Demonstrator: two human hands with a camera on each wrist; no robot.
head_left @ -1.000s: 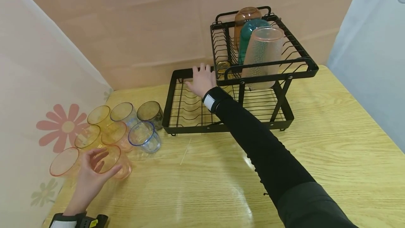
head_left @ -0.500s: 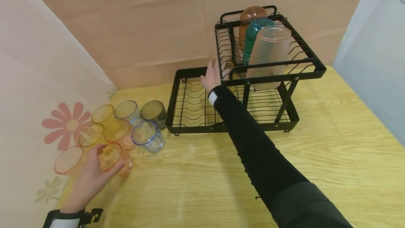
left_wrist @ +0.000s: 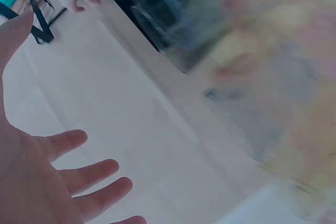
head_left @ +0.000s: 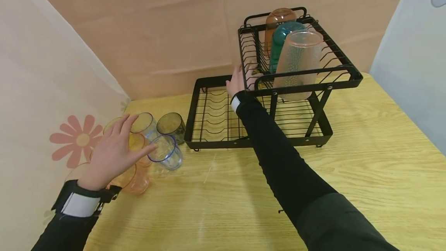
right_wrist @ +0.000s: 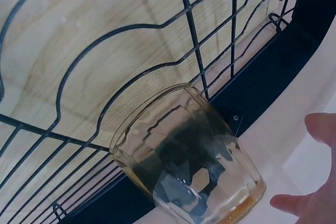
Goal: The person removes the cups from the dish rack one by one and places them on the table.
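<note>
A left hand (head_left: pixel 110 153) has swung up and away from the pink glass (head_left: pixel 138 183) in the past second, while a right hand (head_left: pixel 237 80) has slipped in behind the wires of the upper tier (head_left: pixel 353 74). At left, fingers spread and holding nothing, the left hand hovers above a cluster of tumblers on the bench (head_left: pixel 223 204), its thumb extended toward the blue-rimmed glass (head_left: pixel 170 159); whether it touches, the views do not tell. A smoky glass (head_left: pixel 171 125) stands just beside the black dish rack (head_left: pixel 193 107). At center, on the rack's lower tier, an amber-based glass (right_wrist: pixel 184 150) rests mouth down on the wires, the visible fingertips of the relaxed right hand apart from it. At right, above, stand brown (head_left: pixel 280 16), teal (head_left: pixel 278 45) and textured clear (head_left: pixel 297 63) glasses. The step in hand appears to be letting go of a racked glass; a next move would call for backing the right hand out without knocking it, and a clean grip on one tumbler for the left.
</note>
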